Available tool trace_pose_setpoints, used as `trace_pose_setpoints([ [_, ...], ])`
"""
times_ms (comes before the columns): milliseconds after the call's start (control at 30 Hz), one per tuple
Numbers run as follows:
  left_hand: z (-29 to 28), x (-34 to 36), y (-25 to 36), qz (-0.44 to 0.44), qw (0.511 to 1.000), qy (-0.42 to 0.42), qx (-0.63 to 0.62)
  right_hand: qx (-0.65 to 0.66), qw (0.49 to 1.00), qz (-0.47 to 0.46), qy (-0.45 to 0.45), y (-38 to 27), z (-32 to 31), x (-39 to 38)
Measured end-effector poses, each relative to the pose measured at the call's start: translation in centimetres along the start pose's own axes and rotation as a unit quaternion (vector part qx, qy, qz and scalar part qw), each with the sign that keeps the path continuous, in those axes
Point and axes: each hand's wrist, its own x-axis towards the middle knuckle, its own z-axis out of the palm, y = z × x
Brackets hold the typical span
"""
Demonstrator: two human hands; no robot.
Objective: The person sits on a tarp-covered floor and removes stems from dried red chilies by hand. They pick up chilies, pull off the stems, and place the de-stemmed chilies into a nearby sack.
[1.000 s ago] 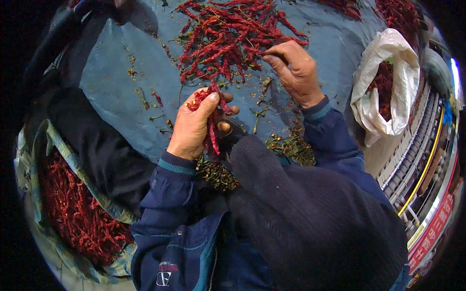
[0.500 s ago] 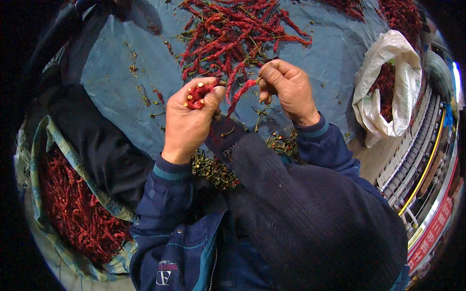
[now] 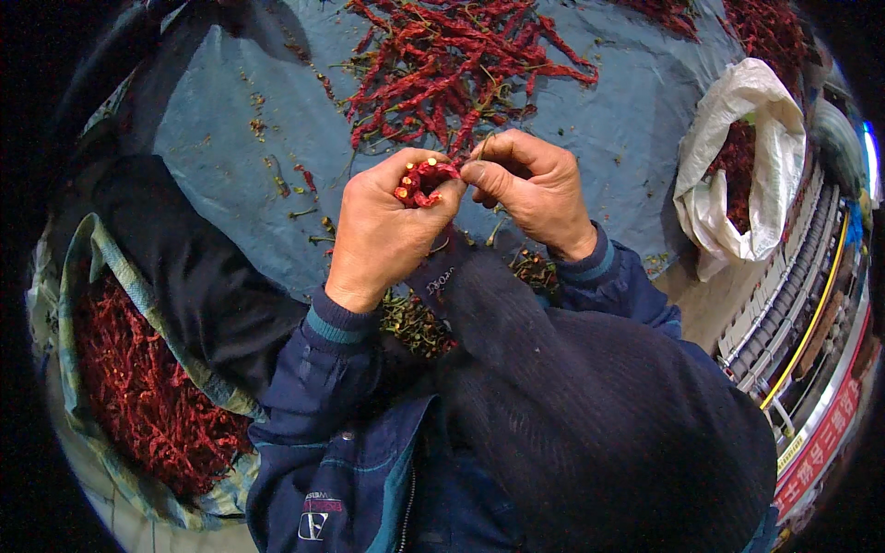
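My left hand (image 3: 392,221) is closed round a bundle of dried red chillies (image 3: 417,184), whose pale cut stem ends face up. My right hand (image 3: 530,189) pinches at a green chilli stem (image 3: 487,148) right against the left thumb and the bundle, its fingertips partly hidden. Beyond both hands a loose pile of dried red chillies with green stems (image 3: 461,55) lies on a blue-grey sheet (image 3: 221,166). Below the hands, beside my dark-clothed leg, is a heap of green stems and bits (image 3: 415,323).
An open checked sack of red chillies (image 3: 147,396) stands at the lower left. A rolled-down white sack (image 3: 774,175) with chillies sits at the right. Behind it are stacked grey and metal items (image 3: 774,323) and a red banner. More chillies (image 3: 756,32) lie at the upper right.
My right hand has come down and left from the chilli pile to meet my left hand, bringing a single chilli. My left hand has turned, showing the bundle's stem ends, and shifted right.
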Motion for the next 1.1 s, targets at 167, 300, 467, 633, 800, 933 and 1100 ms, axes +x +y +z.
trace_pose_setpoints([
  [167,-0.4,0.0,0.2,-0.088,0.991,-0.051,-0.088,0.093,0.993,0.060,-0.033,0.5,-0.1,-0.2],
  [300,-0.7,0.1,0.2,-0.203,0.948,-0.090,-0.228,0.272,0.958,0.086,-0.030,1.3,0.8,-0.8],
  [467,-1.8,-0.3,-0.3,-0.237,0.911,-0.147,-0.302,0.399,0.910,0.103,-0.050,2.0,1.3,-1.5],
  [633,-2.6,-1.7,-3.2,-0.217,0.895,-0.063,-0.384,-0.098,0.953,0.220,-0.186,4.2,-3.2,-2.2],
  [800,-3.4,-2.0,-5.2,-0.206,0.917,-0.050,-0.337,-0.265,0.960,0.061,0.065,5.3,-4.4,0.1],
  [933,-2.8,-1.8,-4.5,-0.221,0.912,-0.051,-0.341,-0.269,0.952,0.072,0.126,5.4,-3.4,5.7],
  [1100,-2.0,-1.2,-3.0,-0.145,0.975,-0.015,-0.165,-0.080,0.979,0.146,0.121,4.4,-2.4,6.1],
])
